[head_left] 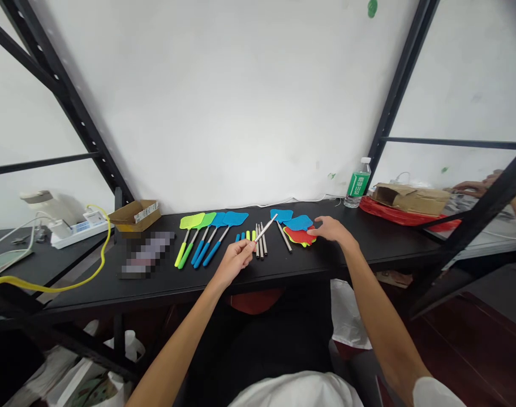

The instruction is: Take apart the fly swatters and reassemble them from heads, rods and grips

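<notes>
My left hand [237, 259] pinches a silver metal rod [266, 228], which points up and to the right above the black table. At the pile of fly swatter heads my right hand [332, 230] has thumb and fingers apart. Its thumb is over the red swatter head [298, 235]; I cannot tell if it touches. A loose blue swatter head [299, 223] lies on top of that pile. Just left of it, another blue swatter head [282, 215] has a metal rod [284, 238] attached. More metal rods [261, 247] and short yellow handles [248, 235] lie near my left hand.
Several whole fly swatters [210, 240] lie left of my hands on the black table [326, 261]. Beyond them are an open cardboard box [134, 216] and a white power strip [80, 230]. A water bottle [357, 183] stands back right; another person's hand [474, 186] shows behind the frame.
</notes>
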Demonstrator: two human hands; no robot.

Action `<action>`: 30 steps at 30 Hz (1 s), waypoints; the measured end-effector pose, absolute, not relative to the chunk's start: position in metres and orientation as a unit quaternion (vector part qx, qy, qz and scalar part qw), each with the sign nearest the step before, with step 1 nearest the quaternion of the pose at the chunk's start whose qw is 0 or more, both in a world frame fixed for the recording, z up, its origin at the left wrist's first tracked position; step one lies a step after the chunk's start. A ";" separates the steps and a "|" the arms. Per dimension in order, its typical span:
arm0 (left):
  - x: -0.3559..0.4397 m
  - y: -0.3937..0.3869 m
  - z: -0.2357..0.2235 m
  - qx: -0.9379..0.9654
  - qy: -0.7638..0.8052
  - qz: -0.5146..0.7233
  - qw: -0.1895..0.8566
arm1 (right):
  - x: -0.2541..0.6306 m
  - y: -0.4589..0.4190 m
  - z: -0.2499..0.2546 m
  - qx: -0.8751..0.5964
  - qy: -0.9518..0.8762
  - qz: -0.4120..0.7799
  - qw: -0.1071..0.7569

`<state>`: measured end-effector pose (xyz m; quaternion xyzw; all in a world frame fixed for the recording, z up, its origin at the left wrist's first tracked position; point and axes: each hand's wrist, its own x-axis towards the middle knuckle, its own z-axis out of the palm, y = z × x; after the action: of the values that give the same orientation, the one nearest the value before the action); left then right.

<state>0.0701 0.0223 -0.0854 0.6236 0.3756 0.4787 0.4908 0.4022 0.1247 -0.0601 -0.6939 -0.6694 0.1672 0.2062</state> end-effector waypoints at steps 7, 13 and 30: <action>0.070 0.021 -0.084 0.628 0.384 0.473 0.484 | 0.420 0.116 -0.050 -0.580 -0.653 0.355 0.334; 0.069 0.021 -0.084 0.630 0.379 0.472 0.487 | 0.426 0.105 -0.039 -0.543 -0.622 0.393 0.404; 0.069 0.022 -0.084 0.632 0.372 0.472 0.489 | 0.415 0.096 -0.021 -0.451 -0.523 0.448 0.568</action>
<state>0.0690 0.0218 -0.0844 0.6324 0.3723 0.4715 0.4890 0.4150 0.0960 -0.0211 -0.4507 -0.5231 0.4480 0.5680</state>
